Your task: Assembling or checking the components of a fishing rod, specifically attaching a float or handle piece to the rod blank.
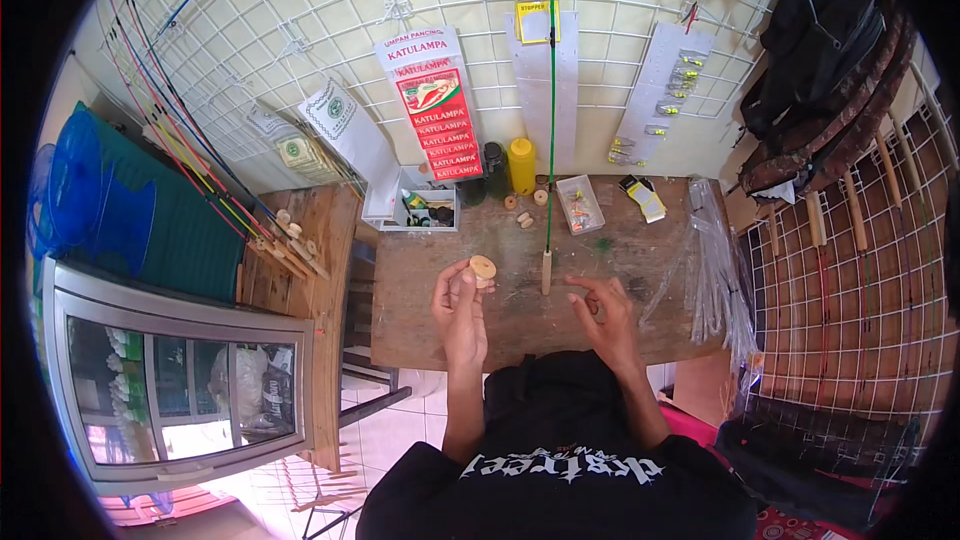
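Observation:
Between the thumb and fingers of my left hand [463, 315] is a small round wooden spool [483, 268], tilted so its flat face and centre hole show. My right hand [606, 315] is raised over the table with index finger and thumb apart, and nothing shows between them. Between my hands a green fishing rod [551, 160] points away from me, its pale wooden handle [546, 274] nearest to me. The right fingertips are beside that handle, apparently not touching it. Farther back on the wooden table [420, 285] are several small wooden pieces [526, 220].
At the table's back are a grey box [412, 215] of small bottles, a yellow bottle [522, 166], a clear tray [580, 205] and a small yellow-and-black packet [642, 198]. Clear plastic sleeves [706, 270] hang over the right edge. A glass-fronted cabinet [180, 380] stands left; wire grids carry packets and rods.

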A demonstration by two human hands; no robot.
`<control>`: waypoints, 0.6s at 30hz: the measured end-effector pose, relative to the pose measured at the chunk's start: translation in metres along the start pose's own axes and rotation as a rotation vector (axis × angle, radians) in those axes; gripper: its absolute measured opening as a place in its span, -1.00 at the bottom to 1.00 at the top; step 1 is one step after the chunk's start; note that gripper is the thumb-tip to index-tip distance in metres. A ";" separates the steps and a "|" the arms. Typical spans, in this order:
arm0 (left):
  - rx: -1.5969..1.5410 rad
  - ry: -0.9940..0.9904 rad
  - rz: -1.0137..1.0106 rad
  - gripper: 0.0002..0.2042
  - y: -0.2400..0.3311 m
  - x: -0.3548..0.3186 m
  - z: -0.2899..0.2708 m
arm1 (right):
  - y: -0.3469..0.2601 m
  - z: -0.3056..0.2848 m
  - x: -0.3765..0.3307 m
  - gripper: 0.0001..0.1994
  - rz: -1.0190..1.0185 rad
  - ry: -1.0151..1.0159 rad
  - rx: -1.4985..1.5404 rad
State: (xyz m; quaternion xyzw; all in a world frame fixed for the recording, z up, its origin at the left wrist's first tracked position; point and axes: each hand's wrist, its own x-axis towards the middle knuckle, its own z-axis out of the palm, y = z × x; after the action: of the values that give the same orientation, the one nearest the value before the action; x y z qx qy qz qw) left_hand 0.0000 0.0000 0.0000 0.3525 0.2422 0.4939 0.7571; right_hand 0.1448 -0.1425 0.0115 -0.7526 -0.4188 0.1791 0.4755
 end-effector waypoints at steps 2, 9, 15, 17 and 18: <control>0.108 0.018 -0.018 -0.78 0.000 -0.003 0.003 | 0.005 -0.002 -0.003 -0.73 0.003 0.084 -0.041; 0.210 -0.114 0.013 -0.78 -0.011 -0.004 0.018 | 0.004 0.000 0.002 -0.73 -0.212 0.408 -0.099; 0.269 -0.361 -0.045 -0.68 -0.009 -0.013 0.036 | -0.008 0.021 0.013 -0.51 -0.291 0.201 0.760; 0.267 -0.458 -0.072 -0.69 -0.008 -0.014 0.039 | -0.012 0.017 0.017 -0.44 -0.279 -0.053 0.846; 0.269 -0.456 -0.070 -0.69 -0.008 -0.015 0.039 | -0.009 0.016 0.017 -0.44 -0.279 -0.055 0.848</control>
State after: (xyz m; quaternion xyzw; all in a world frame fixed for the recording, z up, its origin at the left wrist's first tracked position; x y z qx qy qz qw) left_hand 0.0268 -0.0273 0.0189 0.5434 0.1411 0.3386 0.7551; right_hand 0.1394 -0.1179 0.0138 -0.4222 -0.4183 0.2891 0.7504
